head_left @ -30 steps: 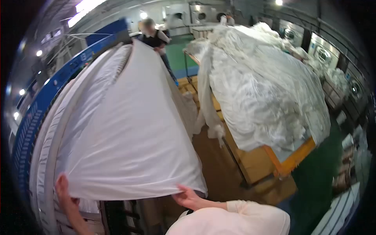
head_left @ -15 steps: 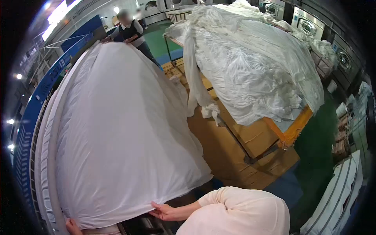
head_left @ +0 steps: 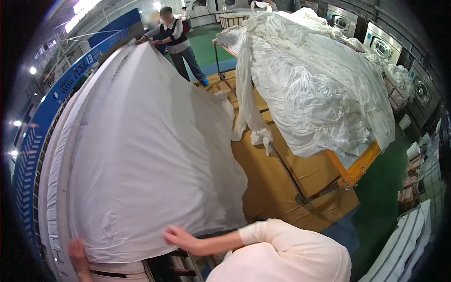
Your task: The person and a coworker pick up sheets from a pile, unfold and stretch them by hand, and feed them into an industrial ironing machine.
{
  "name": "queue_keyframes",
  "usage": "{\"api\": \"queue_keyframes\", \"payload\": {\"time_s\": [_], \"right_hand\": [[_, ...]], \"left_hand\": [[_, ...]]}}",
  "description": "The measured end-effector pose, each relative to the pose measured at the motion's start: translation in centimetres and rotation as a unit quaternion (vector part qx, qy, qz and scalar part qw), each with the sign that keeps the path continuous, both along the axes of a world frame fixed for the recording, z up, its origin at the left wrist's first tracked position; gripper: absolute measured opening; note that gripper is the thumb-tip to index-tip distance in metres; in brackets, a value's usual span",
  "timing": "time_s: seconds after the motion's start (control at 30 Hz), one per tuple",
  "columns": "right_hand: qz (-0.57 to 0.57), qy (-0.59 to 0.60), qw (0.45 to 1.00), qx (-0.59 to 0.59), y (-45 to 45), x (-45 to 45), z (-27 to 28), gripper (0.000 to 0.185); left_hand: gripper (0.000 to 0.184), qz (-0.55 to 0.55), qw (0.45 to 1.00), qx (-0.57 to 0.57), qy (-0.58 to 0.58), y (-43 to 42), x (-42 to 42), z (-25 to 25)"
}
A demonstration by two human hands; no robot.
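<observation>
A large white sheet stretches away from me over the feed side of a long machine. At its near left corner, my left hand lies against the cloth beside the padded roller, fingers stretched out and somewhat blurred. My right hand is over the near edge of the sheet. Motion smears its fingers, so I cannot make out whether they grip the cloth. At the far end, a co-worker in a dark vest has both hands at the sheet's far edge.
A heap of crumpled white linen covers a wheeled table with an orange frame to the right. Along the left runs the machine's blue panel. Washing machines line the back right. Striped cloth lies at lower right.
My right hand has moved slightly left and up; my left hand has shifted up and its fingers now extend. The sheet's far end has drawn into a narrower peak, and its near edge has moved up.
</observation>
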State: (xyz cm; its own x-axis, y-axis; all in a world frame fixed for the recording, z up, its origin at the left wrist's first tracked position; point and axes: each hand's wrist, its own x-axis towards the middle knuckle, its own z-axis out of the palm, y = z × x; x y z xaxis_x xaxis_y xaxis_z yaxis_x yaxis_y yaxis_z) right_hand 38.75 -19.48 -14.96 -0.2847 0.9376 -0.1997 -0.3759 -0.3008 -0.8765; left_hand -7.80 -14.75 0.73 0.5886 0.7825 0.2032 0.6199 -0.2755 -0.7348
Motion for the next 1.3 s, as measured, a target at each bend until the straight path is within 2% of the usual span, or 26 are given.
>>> {"api": "queue_keyframes", "payload": {"time_s": [0.03,0.07,0.1,0.13,0.17,0.23,0.27,0.3,0.33,0.37,0.43,0.5,0.6,0.63,0.7,0.73,0.8,0.83,0.87,0.9,0.97,1.03,1.07,1.1,1.17,1.3], "right_hand": [[-0.070,0.042,0.982,0.171,1.8,0.9,5.6,0.025],[-0.050,0.133,0.954,0.263,2.8,2.5,11.5,0.008],[-0.067,0.153,0.914,0.370,3.0,4.3,16.7,0.005],[-0.080,0.176,0.857,0.477,2.7,5.7,19.5,0.004],[-0.096,0.168,0.825,0.531,2.5,5.8,19.2,0.005],[-0.130,0.155,0.749,0.632,2.2,5.4,16.2,0.008],[-0.119,0.050,0.754,0.644,2.0,5.1,13.1,0.009],[-0.042,-0.056,0.787,0.614,1.8,4.6,9.4,0.007],[0.036,-0.164,0.802,0.573,1.6,4.2,5.0,0.006],[0.167,-0.280,0.822,0.466,1.4,3.8,-1.0,0.008],[0.261,-0.427,0.753,0.427,0.7,6.6,-10.0,0.016],[0.244,-0.464,0.783,0.334,-0.9,10.2,-15.7,0.020],[0.208,-0.471,0.827,0.225,-2.2,15.8,-20.9,0.025],[0.189,-0.479,0.836,0.192,-2.6,17.4,-21.9,0.026],[0.166,-0.484,0.848,0.138,-2.4,19.4,-22.3,0.026],[0.162,-0.484,0.852,0.115,-2.1,20.0,-22.1,0.026],[0.136,-0.472,0.866,0.090,-1.9,20.5,-21.9,0.024],[0.124,-0.467,0.866,0.130,-1.4,20.5,-23.0,0.023],[0.111,-0.476,0.859,0.153,-1.2,20.2,-23.5,0.023],[0.122,-0.484,0.848,0.176,-0.8,19.5,-23.1,0.023],[0.131,-0.459,0.867,0.142,-0.7,18.6,-21.0,0.024],[0.128,-0.460,0.861,0.177,-0.8,18.3,-20.7,0.024],[0.156,-0.452,0.863,0.163,-0.9,18.2,-19.8,0.025],[0.175,-0.482,0.834,0.204,-0.9,18.3,-20.8,0.025],[0.190,-0.466,0.846,0.177,-1.4,18.6,-19.9,0.026],[0.196,-0.449,0.860,0.143,-2.5,19.5,-19.7,0.030]], "left_hand": [[0.028,0.057,0.993,-0.046,-0.088,0.2,0.3,0.2],[0.031,0.120,0.973,-0.091,-0.173,0.3,1.9,1.2],[0.034,0.189,0.939,-0.127,-0.257,0.0,3.2,2.0],[0.034,0.261,0.935,-0.118,-0.208,-0.2,3.8,2.3],[0.035,0.333,0.923,-0.104,-0.161,-0.1,4.5,2.0],[0.037,0.350,0.929,-0.026,-0.115,-0.1,5.2,1.0],[0.040,0.299,0.947,0.038,-0.115,-0.6,5.3,0.1],[0.043,0.247,0.957,0.101,-0.112,-1.3,5.3,-0.4],[0.044,0.262,0.950,0.124,-0.116,-1.7,5.4,-0.3],[0.045,0.273,0.944,0.142,-0.119,-1.7,5.8,0.0],[0.044,0.296,0.933,0.143,-0.147,-2.0,7.6,1.4],[0.039,0.328,0.913,0.123,-0.210,-3.8,12.4,3.4],[0.015,0.214,0.875,0.116,-0.419,-7.0,19.4,3.5],[0.010,0.138,0.865,0.108,-0.471,-8.0,21.9,2.0],[0.014,0.001,0.838,0.073,-0.541,-10.7,26.6,-2.3],[0.014,0.003,0.859,0.059,-0.508,-11.9,29.6,-4.3],[0.008,0.003,0.810,0.050,-0.584,-12.6,33.6,-9.1],[0.018,0.057,0.781,0.065,-0.619,-12.8,35.3,-10.3],[0.033,0.142,0.651,0.069,-0.743,-13.3,35.9,-12.9],[0.050,0.163,0.586,0.100,-0.788,-13.3,36.0,-15.3],[0.065,0.150,0.601,0.134,-0.774,-12.1,36.3,-18.2],[0.064,0.046,0.485,0.070,-0.871,-10.3,36.3,-20.1],[0.056,0.035,0.388,0.059,-0.919,-9.5,35.8,-21.6],[0.053,0.073,0.360,0.027,-0.930,-9.1,35.3,-22.3],[0.047,0.149,0.299,-0.041,-0.942,-7.6,34.0,-23.7],[0.031,0.130,0.468,0.045,-0.873,-7.1,36.0,-24.4]]}}
